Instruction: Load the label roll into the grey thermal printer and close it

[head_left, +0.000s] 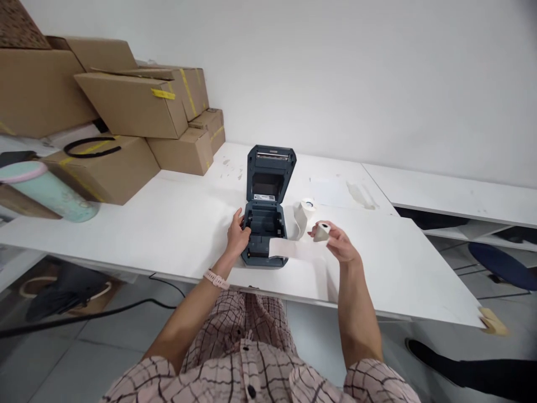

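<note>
A dark label printer (262,242) stands on the white table with its lid (271,168) raised and its roll bay showing. My left hand (238,232) grips the printer's left edge, thumb over the rim and fingers along the outside. To the right of the printer, my right hand (339,240) holds a small roll of white labels (323,232) between its fingers. A loose paper strip (289,248) lies across the printer's front right edge and reaches toward that hand. Behind it, a second label roll (308,207) rests on the table with its end hanging loose.
Cardboard boxes (134,103) are stacked on the left, with a black band (92,146) on one. A mint tumbler (50,187) leans near them. Paper sheets (329,192) lie toward the back right. Another person's dark-clothed leg (470,369) shows at lower right, near the table corner (478,319).
</note>
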{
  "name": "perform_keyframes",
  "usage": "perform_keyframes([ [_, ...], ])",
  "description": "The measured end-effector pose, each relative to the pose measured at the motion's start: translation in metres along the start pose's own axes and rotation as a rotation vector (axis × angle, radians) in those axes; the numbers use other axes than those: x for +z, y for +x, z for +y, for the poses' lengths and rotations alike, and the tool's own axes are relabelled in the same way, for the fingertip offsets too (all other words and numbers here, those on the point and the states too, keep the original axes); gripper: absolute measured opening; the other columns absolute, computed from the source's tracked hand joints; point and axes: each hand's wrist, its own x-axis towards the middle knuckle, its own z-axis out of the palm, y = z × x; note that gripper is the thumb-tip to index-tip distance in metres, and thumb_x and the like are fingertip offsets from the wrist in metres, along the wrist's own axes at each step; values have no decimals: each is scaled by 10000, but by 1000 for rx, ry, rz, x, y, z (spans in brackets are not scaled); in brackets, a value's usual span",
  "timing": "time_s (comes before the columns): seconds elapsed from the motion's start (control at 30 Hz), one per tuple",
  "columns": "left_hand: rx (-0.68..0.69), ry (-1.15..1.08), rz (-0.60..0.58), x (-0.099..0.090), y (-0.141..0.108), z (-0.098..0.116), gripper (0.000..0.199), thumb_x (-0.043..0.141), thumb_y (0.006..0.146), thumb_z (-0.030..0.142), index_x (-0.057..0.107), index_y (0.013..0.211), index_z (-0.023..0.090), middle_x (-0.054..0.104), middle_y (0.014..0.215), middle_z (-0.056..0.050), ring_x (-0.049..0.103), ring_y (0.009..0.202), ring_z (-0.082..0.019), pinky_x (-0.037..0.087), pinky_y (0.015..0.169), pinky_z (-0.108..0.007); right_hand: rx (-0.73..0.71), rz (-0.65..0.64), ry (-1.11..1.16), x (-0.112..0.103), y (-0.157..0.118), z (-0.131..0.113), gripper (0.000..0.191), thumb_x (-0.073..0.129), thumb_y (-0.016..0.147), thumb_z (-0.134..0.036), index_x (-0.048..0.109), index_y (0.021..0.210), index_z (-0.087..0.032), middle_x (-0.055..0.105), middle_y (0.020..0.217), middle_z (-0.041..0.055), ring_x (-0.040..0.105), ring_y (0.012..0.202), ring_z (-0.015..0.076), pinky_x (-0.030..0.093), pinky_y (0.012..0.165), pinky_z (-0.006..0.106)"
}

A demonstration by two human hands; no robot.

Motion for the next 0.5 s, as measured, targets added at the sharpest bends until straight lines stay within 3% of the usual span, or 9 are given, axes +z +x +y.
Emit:
perform_keyframes([
  [0.1,20,-32,-1,1,3,-4,840,592,726,69,394,1527,227,582,1473,-127,554,1357,-271,451,1115,-434,-74,-200,-132,24,29,-45,521,700,864,-535,616,1275,-227,725,1099,105,705,1007,274,549,921,445],
  [0.2,20,-23,6,2,4,-7,813,594,723,78,417,1506,205,595,1458,-128,569,1341,-266,444,1123,-426,-68,-438,-517,66,70,-68,451,595,951,-421,589,1350,-213,704,1197,102,679,1053,251,541,926,404],
  [0.33,20,-29,13,3,5,-9,791,592,736,87,413,1501,176,602,1448,-147,589,1319,-259,444,1124,-419,19,-512,-981,119,108,-51,422,560,933,-181,595,1354,-180,676,1331,134,667,1157,300,528,959,432],
  [0.5,24,-30,5,2,6,-9,782,593,743,94,419,1499,194,601,1453,-129,595,1315,-246,452,1120,-397,25,-458,-1090,134,107,-21,422,559,927,-122,619,1342,-165,651,1399,135,634,1260,322,500,1038,456],
])
